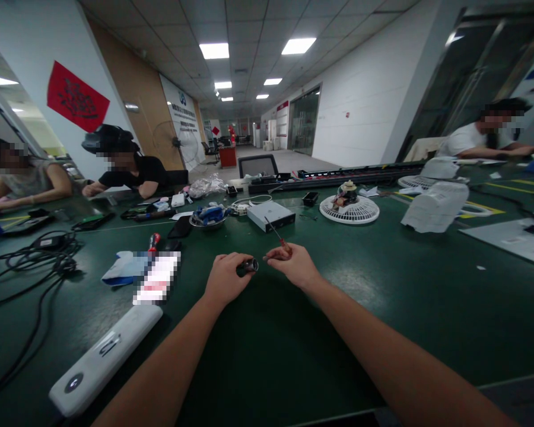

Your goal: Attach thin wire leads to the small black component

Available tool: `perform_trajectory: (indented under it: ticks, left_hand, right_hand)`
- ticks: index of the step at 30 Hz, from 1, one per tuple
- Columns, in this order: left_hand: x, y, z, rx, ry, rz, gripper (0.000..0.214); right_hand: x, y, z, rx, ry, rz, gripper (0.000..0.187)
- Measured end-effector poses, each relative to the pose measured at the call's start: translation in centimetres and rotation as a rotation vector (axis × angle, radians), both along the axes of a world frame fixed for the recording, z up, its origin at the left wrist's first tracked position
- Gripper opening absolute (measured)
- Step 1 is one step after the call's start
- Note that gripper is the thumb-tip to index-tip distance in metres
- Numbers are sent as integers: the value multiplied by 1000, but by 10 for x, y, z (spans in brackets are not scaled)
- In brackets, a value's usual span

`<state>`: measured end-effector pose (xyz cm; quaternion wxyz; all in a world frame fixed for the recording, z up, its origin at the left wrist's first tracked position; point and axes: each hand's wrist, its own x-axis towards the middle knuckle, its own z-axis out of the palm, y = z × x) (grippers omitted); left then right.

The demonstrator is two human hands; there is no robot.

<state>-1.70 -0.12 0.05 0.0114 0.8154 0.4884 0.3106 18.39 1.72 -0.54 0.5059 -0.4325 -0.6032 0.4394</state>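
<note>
My left hand (226,277) is closed around a small dark cylindrical part (248,267), whose end sticks out toward the right. My right hand (292,263) is closed on a thin screwdriver (276,232) with a red handle; its shaft points up and away to the left. The fingertips of the right hand nearly touch the end of the dark part. Both hands hover just above the dark green table (267,332) in front of me.
A white power strip (104,357) lies at the near left, with black cables (35,261) beyond it. A grey box (270,215), a metal bowl (208,217), a white fan grille (349,209) and a white fan housing (436,206) stand farther back. Three people sit around the table.
</note>
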Motion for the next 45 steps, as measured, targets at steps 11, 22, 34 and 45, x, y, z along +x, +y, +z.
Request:
perform_trajectory:
  ticks: [11,22,34,45]
  left_hand:
    - [5,-8,5,46,74,-145,26]
    - [1,-6,3,98,50,-174,28]
    - [-1,-5,2,119,66,-174,32]
    - [2,-6,4,79,74,-195,31]
  right_hand:
    - [-2,-10,3,112,-278,34,15]
    - [-1,-14,8,217,-628,-89,32]
    - [-1,-15,9,204,-746,-181,38]
    - [-11,-14,0,-11,-367,150,22]
